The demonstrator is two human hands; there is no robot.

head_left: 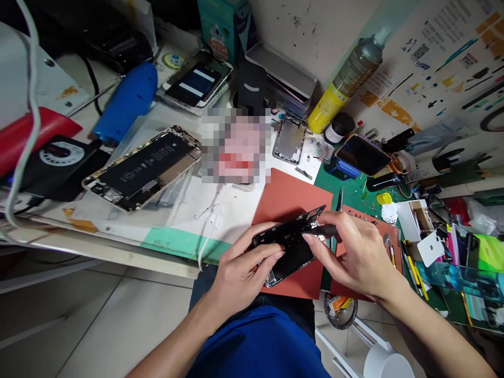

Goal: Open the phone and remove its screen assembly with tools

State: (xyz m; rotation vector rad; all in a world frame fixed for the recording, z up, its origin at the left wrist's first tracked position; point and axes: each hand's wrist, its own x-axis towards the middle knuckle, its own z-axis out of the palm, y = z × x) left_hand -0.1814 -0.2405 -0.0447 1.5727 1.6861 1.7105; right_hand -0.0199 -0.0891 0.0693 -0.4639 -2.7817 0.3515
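Over a reddish-brown mat (pixel 275 197), an opened phone (pixel 293 260) is held tilted, its dark screen panel (pixel 281 231) lifted at an angle from the body. My left hand (pixel 248 262) grips the phone's left side, thumb and fingers pressed around its edge. Between the thumb and fingers of my right hand (pixel 352 252) is a dark slim tool (pixel 326 230), pointing into the gap at the phone's right end. The tool's tip is too small to make out. Another opened phone (pixel 145 168) with its battery showing lies at the left.
Tweezers (pixel 339 202) lie on the green cutting mat (pixel 334 181). A spray can (pixel 346 79) stands at the back, near a phone (pixel 364 154) on a blue stand. A white cable (pixel 208 236) hangs over the front edge. Pens and tools crowd the right side.
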